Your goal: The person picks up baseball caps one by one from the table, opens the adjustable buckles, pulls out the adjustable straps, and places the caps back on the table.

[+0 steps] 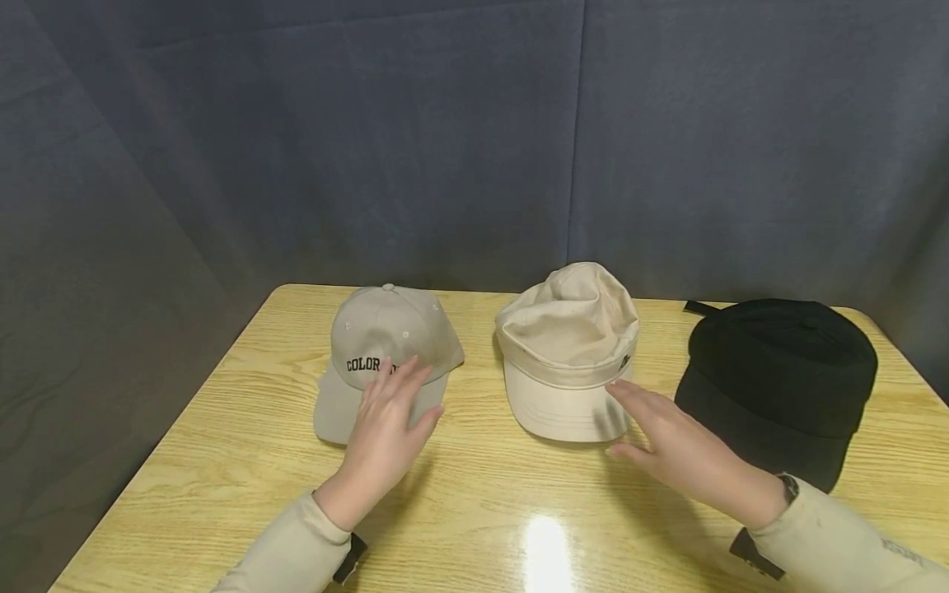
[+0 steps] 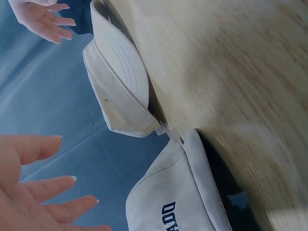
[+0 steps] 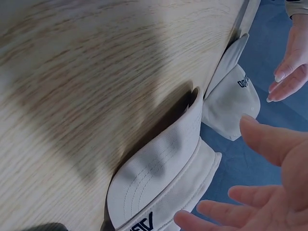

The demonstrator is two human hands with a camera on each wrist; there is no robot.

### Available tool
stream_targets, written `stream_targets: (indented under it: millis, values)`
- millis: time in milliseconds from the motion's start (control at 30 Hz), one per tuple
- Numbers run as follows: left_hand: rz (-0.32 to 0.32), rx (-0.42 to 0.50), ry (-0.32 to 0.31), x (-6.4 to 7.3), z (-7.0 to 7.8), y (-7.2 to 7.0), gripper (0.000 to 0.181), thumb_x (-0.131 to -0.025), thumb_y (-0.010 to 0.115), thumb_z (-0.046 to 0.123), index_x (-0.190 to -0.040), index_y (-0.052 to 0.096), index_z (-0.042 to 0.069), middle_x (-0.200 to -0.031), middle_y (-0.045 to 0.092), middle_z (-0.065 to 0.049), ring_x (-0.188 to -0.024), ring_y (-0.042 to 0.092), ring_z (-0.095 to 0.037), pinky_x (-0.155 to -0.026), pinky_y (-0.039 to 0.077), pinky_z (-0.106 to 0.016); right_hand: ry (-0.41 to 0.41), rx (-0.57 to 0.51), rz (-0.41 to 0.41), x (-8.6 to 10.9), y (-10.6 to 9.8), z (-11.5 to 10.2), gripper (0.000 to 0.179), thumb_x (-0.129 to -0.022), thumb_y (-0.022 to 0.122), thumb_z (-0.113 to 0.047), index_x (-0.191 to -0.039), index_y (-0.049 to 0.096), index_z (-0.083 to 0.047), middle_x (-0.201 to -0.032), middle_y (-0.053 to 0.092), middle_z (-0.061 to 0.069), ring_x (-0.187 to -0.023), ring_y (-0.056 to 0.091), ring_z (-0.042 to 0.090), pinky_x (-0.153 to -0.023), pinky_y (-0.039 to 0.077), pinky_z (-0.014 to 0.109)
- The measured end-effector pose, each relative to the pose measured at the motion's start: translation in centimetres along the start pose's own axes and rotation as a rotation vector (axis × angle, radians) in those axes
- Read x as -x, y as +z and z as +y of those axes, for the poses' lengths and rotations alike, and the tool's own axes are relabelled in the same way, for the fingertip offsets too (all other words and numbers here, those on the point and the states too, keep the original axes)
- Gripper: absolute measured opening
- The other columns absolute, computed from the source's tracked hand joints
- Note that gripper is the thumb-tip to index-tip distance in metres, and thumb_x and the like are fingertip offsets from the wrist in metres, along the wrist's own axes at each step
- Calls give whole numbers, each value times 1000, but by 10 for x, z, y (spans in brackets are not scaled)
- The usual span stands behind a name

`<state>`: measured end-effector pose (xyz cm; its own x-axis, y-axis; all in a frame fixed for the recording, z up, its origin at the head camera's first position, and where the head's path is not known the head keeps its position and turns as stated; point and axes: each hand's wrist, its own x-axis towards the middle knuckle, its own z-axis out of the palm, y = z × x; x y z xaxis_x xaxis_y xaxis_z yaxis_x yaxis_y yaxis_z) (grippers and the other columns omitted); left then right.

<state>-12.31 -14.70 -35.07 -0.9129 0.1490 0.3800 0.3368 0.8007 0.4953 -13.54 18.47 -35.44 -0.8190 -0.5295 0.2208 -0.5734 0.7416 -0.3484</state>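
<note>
In the head view my left hand [image 1: 381,432] hovers in front of a grey baseball cap [image 1: 385,325] with dark lettering across its front. Its fingers are spread and hold nothing. My right hand [image 1: 678,436], fingers loosely extended, hangs over the brim side of a cream cap [image 1: 571,329] with a slouchy crown, and grasps nothing. Further right lies a black cap [image 1: 786,371], brim toward me. The left wrist view shows the left fingers [image 2: 62,209] apart from the grey cap [image 2: 163,192]. Thumb and fingers of the right hand [image 3: 269,192] stand parted beside the cream cap [image 3: 159,168].
All three caps stand in a row on a light wood-grain table [image 1: 474,494]. A dark strap [image 1: 700,308] sticks out at the black cap's back left. Behind the table's far edge hangs a dark blue-grey cloth [image 1: 445,148].
</note>
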Motion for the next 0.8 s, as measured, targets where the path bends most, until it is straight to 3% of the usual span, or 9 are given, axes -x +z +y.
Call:
stream_targets:
  millis: [333, 533, 800]
  values:
    - [5, -1, 7, 0, 0, -2, 44, -86, 73, 10, -125, 59, -6, -138, 48, -26, -134, 29, -53, -105, 24, -68, -4, -7, -21, -3, 5, 1, 71, -80, 80, -17, -137, 44, 9, -137, 45, 33, -118, 50, 50, -91, 45, 59]
    - [2, 0, 2, 2, 0, -2, 42, -87, 73, 11, -123, 60, -5, -138, 48, -26, -134, 29, -53, -104, 24, -69, -6, 59, -14, -8, 9, 0, 79, -77, 83, -19, -140, 42, 6, -143, 36, 34, -118, 49, 52, -89, 47, 59]
    - [4, -4, 5, 3, 0, -2, 41, -86, 73, 11, -123, 61, -4, -138, 49, -25, -134, 29, -53, -103, 25, -69, 16, 155, -50, -14, 14, -1, 88, -74, 85, -23, -143, 39, 5, -147, 32, 33, -128, 34, 56, -93, 38, 68]
